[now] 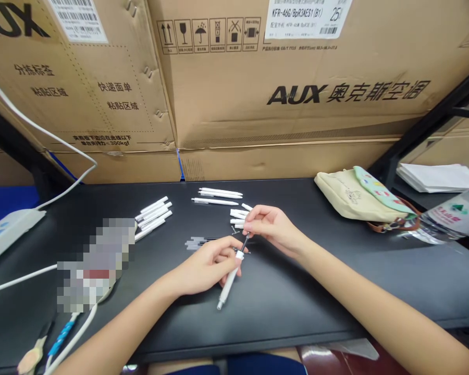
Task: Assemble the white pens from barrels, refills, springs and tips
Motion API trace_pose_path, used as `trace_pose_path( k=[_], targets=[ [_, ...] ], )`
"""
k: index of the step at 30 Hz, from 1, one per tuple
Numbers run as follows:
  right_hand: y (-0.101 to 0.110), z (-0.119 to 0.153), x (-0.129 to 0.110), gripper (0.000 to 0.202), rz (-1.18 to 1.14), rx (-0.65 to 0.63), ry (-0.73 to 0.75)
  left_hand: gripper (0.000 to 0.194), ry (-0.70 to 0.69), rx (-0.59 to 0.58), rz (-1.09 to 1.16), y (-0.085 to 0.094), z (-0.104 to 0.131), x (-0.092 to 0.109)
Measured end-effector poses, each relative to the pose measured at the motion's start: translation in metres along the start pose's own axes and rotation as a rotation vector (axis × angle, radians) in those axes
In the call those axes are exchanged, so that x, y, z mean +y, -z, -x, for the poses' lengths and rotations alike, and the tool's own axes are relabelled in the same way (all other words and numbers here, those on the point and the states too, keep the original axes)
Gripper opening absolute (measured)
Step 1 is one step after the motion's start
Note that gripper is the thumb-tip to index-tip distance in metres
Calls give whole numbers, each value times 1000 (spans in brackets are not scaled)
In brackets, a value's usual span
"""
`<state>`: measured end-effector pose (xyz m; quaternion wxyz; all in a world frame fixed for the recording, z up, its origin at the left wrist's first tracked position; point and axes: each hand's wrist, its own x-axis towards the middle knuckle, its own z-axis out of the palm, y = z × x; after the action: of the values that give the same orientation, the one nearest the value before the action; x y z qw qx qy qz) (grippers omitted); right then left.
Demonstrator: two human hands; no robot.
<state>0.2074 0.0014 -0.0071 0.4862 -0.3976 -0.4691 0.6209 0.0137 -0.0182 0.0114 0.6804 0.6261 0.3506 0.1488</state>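
My left hand (214, 263) is closed around a white pen barrel (229, 284), which slants toward the table's front edge. A dark, thin refill (245, 242) sticks out of the barrel's upper end. My right hand (271, 229) pinches the far tip of this refill. Behind my left hand lie several refills (195, 243), partly covered by it. Short white pen parts (238, 214) lie beside my right fingertips, with small metal-coloured pieces (235, 229) near them. Farther back are several whole white pens (219, 193). More white barrels (152, 216) form a pile on the left.
Large cardboard boxes (297, 67) stand behind the black table (316, 312). A cream pouch (347, 198), a water bottle (457, 211) and white papers (437, 177) are at the right. At the left are a power strip (11, 232), white cables and a blurred-out object (101, 260).
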Motion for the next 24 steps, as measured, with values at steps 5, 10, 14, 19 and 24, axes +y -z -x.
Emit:
trace_pose_path(
  k=[5, 10, 14, 19, 24],
  targets=[
    [1, 0, 3, 22, 26, -38, 1, 28, -36, -3, -111, 0, 1, -4],
    [0, 0, 5, 24, 82, -64, -27, 27, -56, -2, -169, 0, 1, -7],
    [1, 1, 4, 24, 126, -64, -23, 28, -57, -1, -159, 1, 1, -7],
    [1, 0, 5, 23, 131, -57, -18, 30, -51, -3, -137, 1, 1, -7],
    [0, 1, 4, 25, 118, -58, -33, 27, -59, 13, -140, 0, 1, -6]
  ],
)
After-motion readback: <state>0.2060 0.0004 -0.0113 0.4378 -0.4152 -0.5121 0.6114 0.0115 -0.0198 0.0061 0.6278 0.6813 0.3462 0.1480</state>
